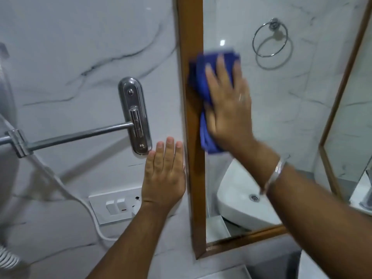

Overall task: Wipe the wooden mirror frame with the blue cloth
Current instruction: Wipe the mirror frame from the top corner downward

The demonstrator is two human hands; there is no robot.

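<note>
Right hand presses flat on the bunched blue cloth, middle of the picture, against the brown wooden mirror frame; left hand lies spread on the white marble wall; the cloth sits mostly off the wood, so it might wipe the mirror glass instead.

I see through one wide-angle head camera, facing forward, close to the marble wall, the wooden mirror frame upright mid-picture, left hand and right hand within arm's reach.

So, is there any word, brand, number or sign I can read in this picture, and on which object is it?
None.
The switch plate shows only a small red mark, no letters.
The blue cloth, the wooden frame and the chrome wall bracket bear no visible print.
</note>
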